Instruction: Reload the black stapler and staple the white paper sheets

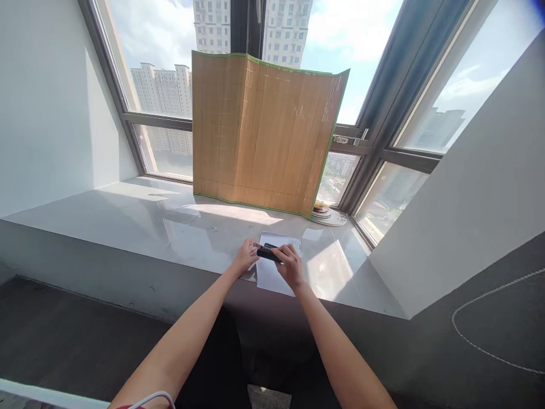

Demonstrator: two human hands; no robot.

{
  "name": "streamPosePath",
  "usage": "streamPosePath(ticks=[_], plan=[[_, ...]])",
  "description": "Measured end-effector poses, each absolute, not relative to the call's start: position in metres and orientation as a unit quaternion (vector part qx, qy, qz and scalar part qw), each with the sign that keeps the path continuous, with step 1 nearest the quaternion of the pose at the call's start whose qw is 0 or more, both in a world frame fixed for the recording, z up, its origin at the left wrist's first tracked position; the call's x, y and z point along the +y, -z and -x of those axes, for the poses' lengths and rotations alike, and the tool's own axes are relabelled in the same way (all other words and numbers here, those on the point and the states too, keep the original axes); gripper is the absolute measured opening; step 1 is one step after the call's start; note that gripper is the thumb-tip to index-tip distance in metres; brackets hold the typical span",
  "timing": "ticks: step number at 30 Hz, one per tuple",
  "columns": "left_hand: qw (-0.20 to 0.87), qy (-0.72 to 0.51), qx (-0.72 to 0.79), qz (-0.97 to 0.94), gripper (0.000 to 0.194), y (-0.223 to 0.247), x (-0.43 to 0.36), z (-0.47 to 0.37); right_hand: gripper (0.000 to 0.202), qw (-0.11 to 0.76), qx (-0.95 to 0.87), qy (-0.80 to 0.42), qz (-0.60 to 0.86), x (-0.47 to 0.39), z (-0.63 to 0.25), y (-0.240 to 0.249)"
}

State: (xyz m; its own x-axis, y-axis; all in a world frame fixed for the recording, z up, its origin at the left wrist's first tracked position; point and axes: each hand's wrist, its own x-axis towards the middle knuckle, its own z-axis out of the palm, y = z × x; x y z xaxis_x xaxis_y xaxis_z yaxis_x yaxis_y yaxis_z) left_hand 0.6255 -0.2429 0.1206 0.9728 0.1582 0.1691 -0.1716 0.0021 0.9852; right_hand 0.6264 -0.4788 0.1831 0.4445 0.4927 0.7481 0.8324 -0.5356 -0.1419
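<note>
Below frame centre, my right grip (291, 264) pinches a black object (268, 255), perhaps a stapler, over white paper (272, 278) on the sill (213, 241); my left grip (246, 257) pinches its left end. Farther, upper centre, a tan mat (264, 136) stands before the window (159, 121).

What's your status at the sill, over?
Right hand holding black device; left hand at its end. White paper underneath, reaching front edge of sill. Brown mat standing behind, clear of both hands.
</note>
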Motion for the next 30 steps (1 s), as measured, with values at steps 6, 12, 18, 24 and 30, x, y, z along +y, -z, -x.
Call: streamPosePath(ticks=[6,12,18,24,30], plan=[[0.73,-0.146,0.027,-0.667,0.054,-0.12,-0.242,-0.63,0.039,0.155,-0.463,0.382,0.785,-0.467,-0.615,-0.175],[0.699,-0.16,0.028,-0.697,0.042,-0.13,-0.241,-0.624,0.042,0.107,-0.478,0.406,0.771,-0.467,-0.613,-0.173],[0.698,-0.145,0.018,-0.701,0.041,-0.136,-0.242,-0.619,0.046,0.11,-0.464,0.41,0.777,-0.468,-0.611,-0.172],[0.707,-0.135,0.013,-0.694,0.042,-0.136,-0.243,-0.618,0.047,0.129,-0.43,0.4,0.799,-0.468,-0.608,-0.173],[0.723,-0.126,0.006,-0.68,0.043,-0.137,-0.245,-0.615,0.047,0.22,-0.351,0.406,0.814,-0.473,-0.599,-0.18]])
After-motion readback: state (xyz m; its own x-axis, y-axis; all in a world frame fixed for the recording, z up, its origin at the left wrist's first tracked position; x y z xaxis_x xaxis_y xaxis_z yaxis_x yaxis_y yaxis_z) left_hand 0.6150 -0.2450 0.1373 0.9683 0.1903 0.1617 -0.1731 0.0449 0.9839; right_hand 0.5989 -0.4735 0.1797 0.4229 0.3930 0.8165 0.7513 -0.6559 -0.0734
